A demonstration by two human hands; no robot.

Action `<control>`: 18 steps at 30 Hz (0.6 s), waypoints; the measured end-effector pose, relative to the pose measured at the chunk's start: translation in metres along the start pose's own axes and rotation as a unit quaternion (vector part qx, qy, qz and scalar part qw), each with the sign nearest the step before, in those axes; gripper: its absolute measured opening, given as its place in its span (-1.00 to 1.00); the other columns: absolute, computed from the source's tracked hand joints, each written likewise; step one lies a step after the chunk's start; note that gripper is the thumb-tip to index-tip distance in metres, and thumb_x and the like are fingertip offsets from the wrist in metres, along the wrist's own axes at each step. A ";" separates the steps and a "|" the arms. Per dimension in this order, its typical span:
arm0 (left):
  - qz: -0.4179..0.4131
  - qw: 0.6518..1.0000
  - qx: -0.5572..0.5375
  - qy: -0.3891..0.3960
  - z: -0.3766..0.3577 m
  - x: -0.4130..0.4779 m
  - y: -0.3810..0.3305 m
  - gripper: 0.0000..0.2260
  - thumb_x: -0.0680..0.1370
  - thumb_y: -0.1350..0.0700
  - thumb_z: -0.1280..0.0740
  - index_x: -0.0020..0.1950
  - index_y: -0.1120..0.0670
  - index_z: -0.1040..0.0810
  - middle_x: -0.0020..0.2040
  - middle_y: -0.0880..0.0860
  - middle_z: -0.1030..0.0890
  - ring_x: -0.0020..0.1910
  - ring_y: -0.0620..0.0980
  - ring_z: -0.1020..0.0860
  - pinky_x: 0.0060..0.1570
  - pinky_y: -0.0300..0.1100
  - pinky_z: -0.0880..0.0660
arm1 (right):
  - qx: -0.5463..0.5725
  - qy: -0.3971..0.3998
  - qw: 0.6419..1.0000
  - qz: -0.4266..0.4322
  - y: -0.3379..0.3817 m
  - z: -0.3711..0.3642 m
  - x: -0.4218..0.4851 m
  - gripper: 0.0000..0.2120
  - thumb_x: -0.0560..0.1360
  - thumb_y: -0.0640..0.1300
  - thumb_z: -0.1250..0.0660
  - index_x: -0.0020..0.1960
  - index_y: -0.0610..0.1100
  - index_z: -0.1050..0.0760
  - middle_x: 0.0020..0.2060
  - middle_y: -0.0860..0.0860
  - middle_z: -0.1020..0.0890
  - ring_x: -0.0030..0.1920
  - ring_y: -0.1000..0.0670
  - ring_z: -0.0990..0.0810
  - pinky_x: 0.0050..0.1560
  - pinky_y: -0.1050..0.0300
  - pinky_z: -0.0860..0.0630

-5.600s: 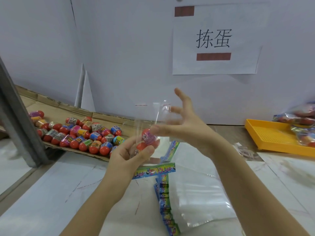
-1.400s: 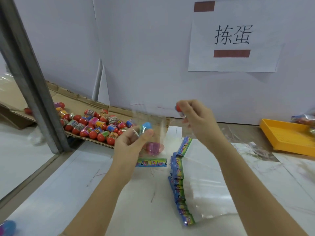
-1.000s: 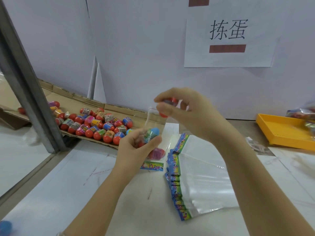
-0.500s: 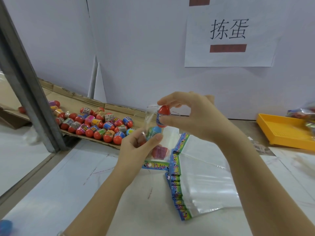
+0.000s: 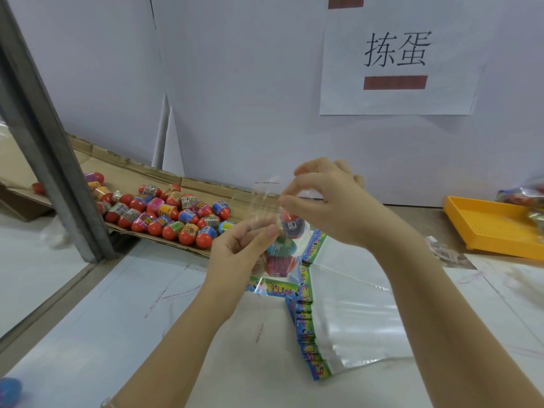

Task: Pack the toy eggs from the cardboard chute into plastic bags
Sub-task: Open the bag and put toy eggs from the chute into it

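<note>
My left hand (image 5: pixel 241 245) pinches the side of a clear plastic bag (image 5: pixel 265 201) that hangs mouth up, its colourful header strip at the bottom. Three toy eggs lie stacked inside: a red-topped egg (image 5: pixel 291 226), a blue-green egg (image 5: pixel 281 247) and a pink egg (image 5: pixel 278 265). My right hand (image 5: pixel 326 207) hovers at the bag's mouth just above the red-topped egg, thumb and forefinger apart and holding nothing. Several more toy eggs (image 5: pixel 176 213) lie heaped on the cardboard chute (image 5: pixel 88 160) to the left.
A stack of flat empty bags (image 5: pixel 338 319) lies under my right forearm. A yellow tray (image 5: pixel 494 228) with filled bags (image 5: pixel 524 195) beside it is far right. A grey metal post (image 5: pixel 50 136) stands left. A blue egg (image 5: pixel 10 390) sits bottom left.
My right hand carried a red-topped egg over the bag's mouth and let it go; the egg now sits inside on top of the other two. My left hand kept hold of the bag.
</note>
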State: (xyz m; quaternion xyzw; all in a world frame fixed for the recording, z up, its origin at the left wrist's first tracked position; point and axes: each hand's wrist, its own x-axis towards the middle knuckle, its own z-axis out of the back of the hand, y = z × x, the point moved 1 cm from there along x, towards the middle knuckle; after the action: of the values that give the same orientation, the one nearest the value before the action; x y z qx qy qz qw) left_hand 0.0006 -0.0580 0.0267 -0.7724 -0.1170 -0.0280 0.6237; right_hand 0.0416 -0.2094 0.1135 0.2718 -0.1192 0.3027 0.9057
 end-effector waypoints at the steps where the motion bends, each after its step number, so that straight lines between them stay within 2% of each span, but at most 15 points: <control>1: 0.002 1.000 -0.001 -0.001 0.000 0.000 0.000 -0.75 0.26 -0.07 -0.46 -0.11 -0.06 -0.72 -0.09 0.07 -0.72 -0.04 0.08 -0.68 -0.05 -0.03 -0.65 | 0.027 0.008 1.000 -0.005 -0.001 0.000 0.000 -0.87 0.51 0.09 -0.26 -0.20 0.23 -0.52 0.11 0.18 -0.38 0.28 0.08 -0.24 0.17 0.15 -0.04; 2: 0.004 1.000 -0.001 -0.003 0.000 0.001 0.001 -0.73 0.24 -0.10 -0.46 -0.11 -0.08 -0.72 -0.09 0.05 -0.72 -0.03 0.08 -0.68 -0.04 -0.02 -0.64 | 0.057 0.014 0.998 -0.010 -0.002 0.000 0.000 -0.89 0.50 0.10 -0.27 -0.18 0.24 -0.52 0.10 0.17 -0.41 0.29 0.06 -0.30 0.29 0.03 -0.12; 3: 0.005 1.000 0.000 -0.005 0.000 0.001 0.001 -0.72 0.23 -0.12 -0.45 -0.11 -0.11 -0.72 -0.08 0.04 -0.72 -0.03 0.06 -0.68 -0.05 -0.04 -0.64 | 0.077 0.019 0.997 -0.018 -0.003 0.001 0.000 -0.91 0.50 0.10 -0.27 -0.16 0.24 -0.52 0.08 0.14 -0.45 0.26 0.04 -0.36 0.33 -0.06 -0.23; 5: 0.003 1.000 -0.003 0.004 0.000 0.001 0.000 -0.72 0.23 -0.13 -0.44 -0.09 -0.14 -0.72 -0.07 0.02 -0.72 -0.04 0.03 -0.68 -0.08 -0.09 -0.65 | 0.075 0.030 0.996 -0.032 -0.005 0.001 0.000 -0.92 0.50 0.11 -0.27 -0.11 0.20 -0.54 0.04 0.10 -0.49 0.18 0.02 -0.44 0.26 -0.10 -0.37; 6: 0.002 1.000 -0.005 0.013 0.000 0.001 0.000 -0.72 0.24 -0.12 -0.45 -0.08 -0.13 -0.72 -0.06 0.03 -0.72 -0.03 0.02 -0.68 -0.08 -0.10 -0.65 | 0.064 0.035 0.997 -0.035 -0.007 0.000 0.001 -0.91 0.50 0.11 -0.28 -0.11 0.18 -0.55 0.00 0.11 -0.51 0.13 0.02 -0.48 0.21 -0.05 -0.40; 8: 0.005 0.999 -0.013 0.030 -0.001 0.001 0.001 -0.69 0.24 -0.03 -0.48 -0.03 -0.08 -0.70 -0.05 0.05 -0.72 -0.05 0.04 -0.69 -0.11 -0.11 -0.65 | 0.061 0.039 0.996 -0.043 -0.009 -0.001 0.002 -0.89 0.50 0.05 -0.30 -0.19 0.13 -0.52 -0.17 0.19 -0.54 -0.05 0.10 -0.55 -0.01 0.16 -0.47; 11: 0.012 0.997 0.018 0.081 -0.002 0.000 0.002 -0.46 0.15 0.12 -0.57 0.12 -0.01 -0.59 -0.08 0.04 -0.73 -0.14 0.00 -0.70 -0.25 -0.20 -0.61 | 0.063 0.026 0.997 -0.045 -0.009 -0.005 0.001 -0.83 0.50 -0.05 -0.33 -0.26 0.09 -0.48 -0.29 0.16 -0.56 -0.31 0.21 -0.50 -0.33 0.42 -0.38; 13: 0.012 0.992 0.059 0.115 -0.005 -0.002 0.003 -0.40 0.12 0.17 -0.60 0.14 0.04 -0.57 -0.09 0.04 -0.73 -0.14 0.00 -0.70 -0.23 -0.26 -0.59 | 0.075 -0.010 0.997 -0.033 -0.009 -0.006 0.002 -0.86 0.49 -0.08 -0.36 -0.24 0.06 -0.50 -0.26 0.07 -0.59 -0.33 0.15 -0.47 -0.32 0.38 -0.38; 17: 0.020 0.991 0.093 0.089 -0.005 0.001 0.005 -0.59 0.23 0.18 -0.58 0.06 0.07 -0.64 -0.11 0.02 -0.73 -0.12 0.00 -0.70 -0.16 -0.30 -0.59 | 0.172 -0.025 0.984 -0.029 -0.006 -0.005 0.003 -0.94 0.48 0.02 -0.39 -0.11 0.07 -0.54 -0.21 0.09 -0.61 -0.31 0.16 -0.55 -0.33 0.35 -0.46; 18: 0.020 0.992 0.090 0.082 -0.004 0.002 0.005 -0.63 0.25 0.17 -0.57 0.04 0.07 -0.66 -0.11 0.04 -0.73 -0.11 0.01 -0.70 -0.12 -0.28 -0.60 | 0.217 -0.017 0.975 -0.035 -0.005 -0.005 0.003 -0.86 0.47 0.06 -0.39 -0.01 0.10 -0.51 -0.15 0.09 -0.61 -0.28 0.13 -0.60 -0.30 0.30 -0.52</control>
State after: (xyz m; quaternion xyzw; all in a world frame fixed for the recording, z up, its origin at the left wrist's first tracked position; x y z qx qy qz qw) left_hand 0.0041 -0.0623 0.0226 -0.7105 -0.0517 -0.0684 0.6984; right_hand 0.0477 -0.2088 0.1084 0.4707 -0.0565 0.2851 0.8330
